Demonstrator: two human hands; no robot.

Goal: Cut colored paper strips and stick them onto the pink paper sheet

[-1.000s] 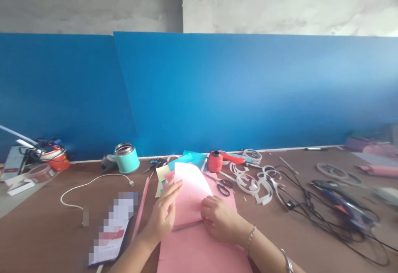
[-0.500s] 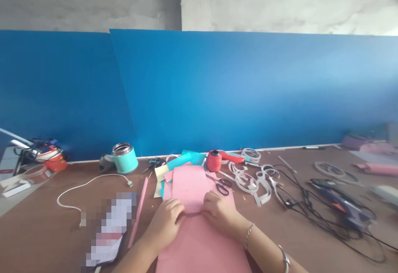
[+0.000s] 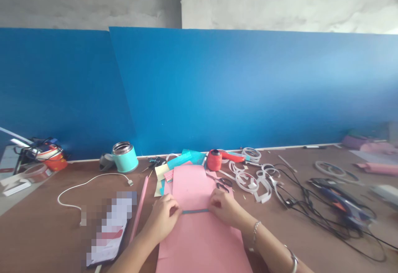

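A pink paper sheet lies flat on the brown table in front of me. A second, smaller pink piece lies just beyond it, and a thin blue strip shows between the two. My left hand presses the left end of that seam with bent fingers. At the right end of the seam rests my right hand, which wears a bracelet. Neither hand lifts the paper.
Black-handled scissors, a red spool, curled white strips and tangled black cables lie to the right. A teal tin, white cable, pink strip and a blurred card lie to the left.
The curled far pink piece has been laid flat. My hands came together at the seam, then slid apart along it, baring the blue strip.
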